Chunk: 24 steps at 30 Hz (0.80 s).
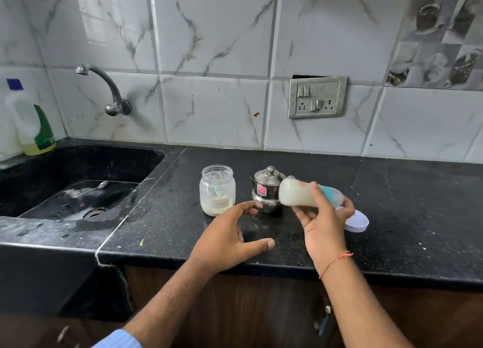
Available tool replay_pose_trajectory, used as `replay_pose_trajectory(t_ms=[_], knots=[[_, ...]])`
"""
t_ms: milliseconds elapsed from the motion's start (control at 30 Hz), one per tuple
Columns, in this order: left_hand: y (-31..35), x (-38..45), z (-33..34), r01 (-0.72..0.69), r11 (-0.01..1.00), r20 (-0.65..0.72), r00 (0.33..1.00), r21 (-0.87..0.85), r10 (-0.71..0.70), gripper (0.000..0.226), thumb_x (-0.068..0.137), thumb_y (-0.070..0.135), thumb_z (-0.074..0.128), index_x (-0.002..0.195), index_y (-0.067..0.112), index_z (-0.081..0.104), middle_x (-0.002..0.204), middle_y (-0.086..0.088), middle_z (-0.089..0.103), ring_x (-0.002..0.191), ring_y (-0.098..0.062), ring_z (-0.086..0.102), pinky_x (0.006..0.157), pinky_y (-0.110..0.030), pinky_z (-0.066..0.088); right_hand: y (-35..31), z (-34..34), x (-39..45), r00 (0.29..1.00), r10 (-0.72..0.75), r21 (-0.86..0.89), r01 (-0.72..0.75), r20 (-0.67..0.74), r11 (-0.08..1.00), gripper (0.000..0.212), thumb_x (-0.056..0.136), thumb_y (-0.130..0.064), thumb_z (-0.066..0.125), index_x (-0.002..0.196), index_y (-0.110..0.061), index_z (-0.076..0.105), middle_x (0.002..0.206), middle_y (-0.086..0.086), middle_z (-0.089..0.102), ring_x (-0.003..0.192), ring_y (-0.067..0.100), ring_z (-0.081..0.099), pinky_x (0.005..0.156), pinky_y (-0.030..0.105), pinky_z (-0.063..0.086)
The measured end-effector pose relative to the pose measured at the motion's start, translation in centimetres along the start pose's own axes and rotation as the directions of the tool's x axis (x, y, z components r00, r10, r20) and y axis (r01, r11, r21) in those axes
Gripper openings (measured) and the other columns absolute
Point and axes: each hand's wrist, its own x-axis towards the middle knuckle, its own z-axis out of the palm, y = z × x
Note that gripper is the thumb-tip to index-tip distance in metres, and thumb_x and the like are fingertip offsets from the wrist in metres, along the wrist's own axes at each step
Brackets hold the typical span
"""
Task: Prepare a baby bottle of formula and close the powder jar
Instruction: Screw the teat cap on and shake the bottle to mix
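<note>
Your right hand (322,224) is closed around the blurred, milky plastic baby bottle (308,193), holding it sideways; your left hand (230,236) hovers wide open, holding nothing.

1. The worktop (392,190) lies bare across the right half of the frame, from the wall tiles to its front edge.
2. At centre, the open jar (217,190) and steel pot (266,190) stand near each other with a narrow gap between.
3. The right hand (324,224) holds the bottle (300,193) tilted, just in front of the pot, blocking that side.
4. A white lid (359,223) lies just right of that hand.
5. The left hand (230,240) spreads its fingers (258,244) over the bare front strip before the jar.
6. The sink (78,190) opens at left, under the tap (104,88).
</note>
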Motion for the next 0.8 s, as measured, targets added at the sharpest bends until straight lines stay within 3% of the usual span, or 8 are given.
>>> replay_pose_trajectory(t_ms=[100, 200, 333, 400, 500, 633, 733, 800], knots=[[0.1, -0.1, 0.0, -0.009, 1.0, -0.006, 1.0, 0.026, 0.009, 0.091, 0.077, 0.061, 0.094, 0.153, 0.03, 0.056, 0.111, 0.023, 0.071, 0.071, -0.004, 0.067, 0.063, -0.012, 0.046, 0.9, 0.2, -0.7, 0.979, 0.053, -0.299, 0.009, 0.197, 0.954, 0.063, 0.083, -0.004, 0.087, 0.125, -0.028, 0.047, 0.127, 0.019, 0.066, 0.109, 0.038, 0.076, 0.071, 0.051, 0.066], [-0.1, 0.2, 0.0, 0.014, 1.0, 0.006, 1.0, -0.007, -0.014, 0.089, 0.078, 0.06, 0.094, 0.154, 0.031, 0.056, 0.12, 0.028, 0.071, 0.059, -0.003, 0.062, 0.06, -0.018, 0.052, 0.4, 0.2, -0.9, 0.998, -0.033, -0.163, 0.041, 0.049, 0.986, 0.062, 0.086, -0.008, 0.086, 0.126, -0.027, 0.043, 0.126, 0.008, 0.063, 0.109, 0.03, 0.074, 0.067, 0.046, 0.066], [0.0, 0.2, 0.2, 0.003, 0.998, -0.012, 1.0, 0.061, -0.003, 0.071, 0.084, 0.054, 0.092, 0.145, 0.034, 0.061, 0.084, 0.031, 0.068, 0.062, 0.001, 0.058, 0.06, -0.014, 0.044, 0.9, 0.5, -1.6, 0.976, 0.013, -0.402, 0.078, 0.218, 0.912, 0.065, 0.081, -0.008, 0.091, 0.123, -0.031, 0.046, 0.117, 0.012, 0.068, 0.095, 0.024, 0.077, 0.068, 0.048, 0.067], [0.1, 0.3, 0.1, 0.025, 0.998, 0.009, 1.0, 0.066, -0.026, 0.059, 0.09, 0.054, 0.086, 0.14, 0.036, 0.062, 0.085, 0.031, 0.069, 0.063, 0.0, 0.058, 0.059, -0.016, 0.042, 1.1, 0.7, -1.9, 0.978, 0.03, -0.389, 0.054, 0.206, 0.92, 0.069, 0.078, -0.016, 0.094, 0.125, -0.033, 0.045, 0.119, 0.012, 0.067, 0.102, 0.028, 0.077, 0.07, 0.047, 0.066], [0.0, 0.4, 0.1, 0.04, 0.99, 0.038, 0.998, 0.133, -0.045, 0.062, 0.093, 0.067, 0.074, 0.146, 0.037, 0.06, 0.09, 0.018, 0.071, 0.069, -0.004, 0.061, 0.061, -0.021, 0.045, 0.6, 0.7, -1.5, 0.963, 0.064, -0.327, 0.026, 0.262, 0.945, 0.074, 0.075, -0.026, 0.095, 0.13, -0.032, 0.045, 0.124, 0.011, 0.064, 0.109, 0.03, 0.074, 0.069, 0.044, 0.064], [-0.8, 0.5, -0.1, 0.048, 0.983, 0.116, 0.991, 0.177, -0.07, 0.079, 0.084, 0.099, 0.044, 0.127, 0.036, 0.067, 0.093, 0.009, 0.077, 0.08, -0.012, 0.069, 0.078, -0.045, 0.06, 0.5, 0.0, -1.6, 0.872, 0.166, -0.252, -0.051, 0.461, 0.966, 0.077, 0.082, -0.012, 0.084, 0.142, -0.039, 0.044, 0.125, 0.012, 0.066, 0.111, 0.032, 0.072, 0.079, 0.051, 0.064], [-0.9, 0.5, -0.4, 0.069, 0.994, 0.182, 0.98, 0.09, -0.085, 0.07, 0.09, 0.095, 0.036, 0.107, 0.036, 0.071, 0.1, 0.014, 0.078, 0.091, -0.01, 0.071, 0.093, -0.049, 0.057, 0.9, -0.3, -1.8, 0.793, 0.189, -0.239, -0.057, 0.579, 0.969, 0.095, 0.087, 0.002, 0.079, 0.152, -0.051, 0.033, 0.136, 0.02, 0.069, 0.125, 0.037, 0.068, 0.089, 0.054, 0.062], [-0.7, 0.3, -0.5, 0.077, 0.996, 0.179, 0.98, 0.041, -0.083, 0.067, 0.095, 0.088, 0.033, 0.1, 0.035, 0.074, 0.097, 0.014, 0.077, 0.09, -0.008, 0.068, 0.098, -0.048, 0.055, 0.9, 0.2, -2.2, 0.837, 0.147, -0.244, -0.017, 0.527, 0.97, 0.105, 0.085, 0.002, 0.083, 0.155, -0.053, 0.027, 0.127, 0.016, 0.075, 0.121, 0.035, 0.071, 0.087, 0.049, 0.063]])
